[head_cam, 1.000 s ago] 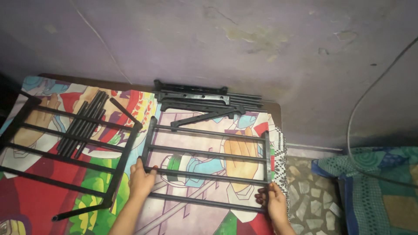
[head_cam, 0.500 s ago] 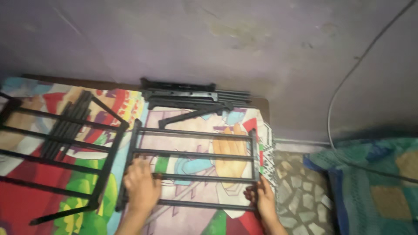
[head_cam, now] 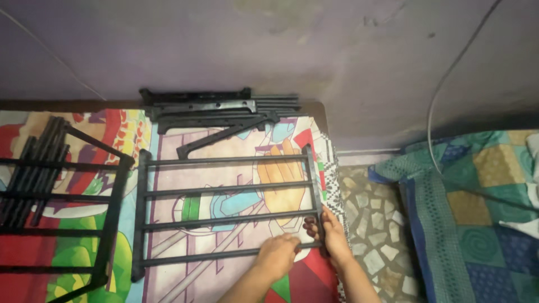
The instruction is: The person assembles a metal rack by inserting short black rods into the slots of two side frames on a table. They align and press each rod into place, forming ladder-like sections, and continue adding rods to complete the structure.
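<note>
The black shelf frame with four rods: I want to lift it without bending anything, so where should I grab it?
Probably the two side rails of the black shelf frame, one hand each, from the near edge. It lies flat on the colourful sheet; the rods look thinner. The right hand is already at the right rail, the left hand on the nearest rod.

The left hand [head_cam: 279,253] has left the rack's left rail and crossed to the right, now resting on the nearest bar of the black slatted rack [head_cam: 227,210], just beside the right hand [head_cam: 331,235]. The right hand has slid a little farther up the right rail. The view has swung right, showing more of the patchwork quilt [head_cam: 477,196] and less of the left frame [head_cam: 62,202].
</note>
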